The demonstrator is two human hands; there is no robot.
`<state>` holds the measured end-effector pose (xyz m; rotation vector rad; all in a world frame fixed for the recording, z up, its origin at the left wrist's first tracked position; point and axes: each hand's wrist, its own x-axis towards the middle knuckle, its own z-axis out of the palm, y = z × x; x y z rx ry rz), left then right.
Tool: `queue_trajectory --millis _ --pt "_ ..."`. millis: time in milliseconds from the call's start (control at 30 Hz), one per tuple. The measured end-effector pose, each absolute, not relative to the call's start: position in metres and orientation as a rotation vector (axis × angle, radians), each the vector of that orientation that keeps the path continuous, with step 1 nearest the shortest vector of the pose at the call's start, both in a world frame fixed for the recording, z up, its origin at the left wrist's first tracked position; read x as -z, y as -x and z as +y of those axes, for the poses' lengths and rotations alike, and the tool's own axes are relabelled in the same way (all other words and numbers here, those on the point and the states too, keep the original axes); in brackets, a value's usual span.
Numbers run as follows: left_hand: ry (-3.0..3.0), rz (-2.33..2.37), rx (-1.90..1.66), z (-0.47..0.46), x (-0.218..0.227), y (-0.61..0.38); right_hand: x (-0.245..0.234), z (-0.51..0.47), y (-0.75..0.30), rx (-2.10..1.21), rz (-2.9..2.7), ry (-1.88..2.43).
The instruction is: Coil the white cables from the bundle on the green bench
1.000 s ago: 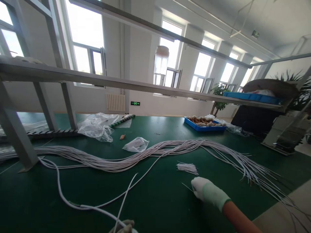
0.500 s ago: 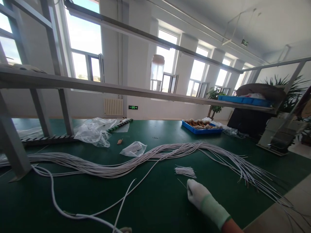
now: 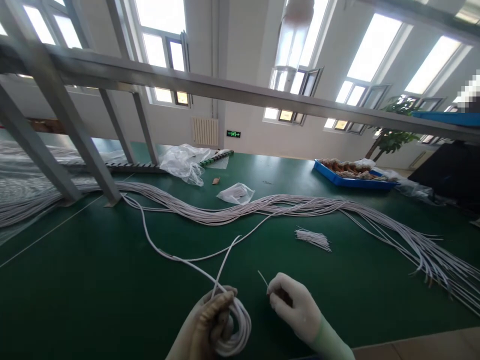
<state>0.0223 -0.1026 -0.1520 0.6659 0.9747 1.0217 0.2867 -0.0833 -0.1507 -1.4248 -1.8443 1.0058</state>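
Observation:
My left hand (image 3: 215, 320), in a dirty white glove, is closed round a coil of white cable (image 3: 243, 325) at the bottom middle. One cable end (image 3: 227, 257) sticks up from the coil, and a longer run leads left to the bundle. Just right of the coil, apart from it, my right hand (image 3: 294, 305) in a white glove pinches a thin white twist tie (image 3: 263, 278). Its tip points up and left from the fingers. Beyond that hand lies a small pile of twist ties (image 3: 313, 238) on the green table.
A long bundle of white cables (image 3: 217, 216) crosses the green table (image 3: 112, 280). Behind it are a small plastic bag (image 3: 237, 194), crumpled plastic (image 3: 185, 162) and a blue tray (image 3: 337, 178) with brownish parts. A grey shelf frame (image 3: 225, 90) spans above.
My left hand has come up into view with the cable coil. My right hand, still pinching the twist tie, is now close beside it. The view has tilted down and turned.

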Motion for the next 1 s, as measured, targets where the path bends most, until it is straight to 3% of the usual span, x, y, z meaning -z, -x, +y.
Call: queue_trajectory --millis 200,333,833,1000 --pt "-0.428 0.995 -0.939 -0.099 0.151 -0.027 0.153 -0.084 -0.276 -0.641 -2.291 1.337" --pt "-0.581 0.920 -0.974 -0.101 0.152 -0.027 0.153 -0.083 -0.270 -0.510 -2.435 1.212" --pt "-0.392 0.850 -0.896 -0.096 0.116 -0.041 0.137 -0.098 -0.235 -1.582 -1.562 0.971" --pt "-0.440 0.768 -0.842 -0.096 0.110 -0.043 0.140 -0.104 -0.226 -1.450 -1.654 1.142"
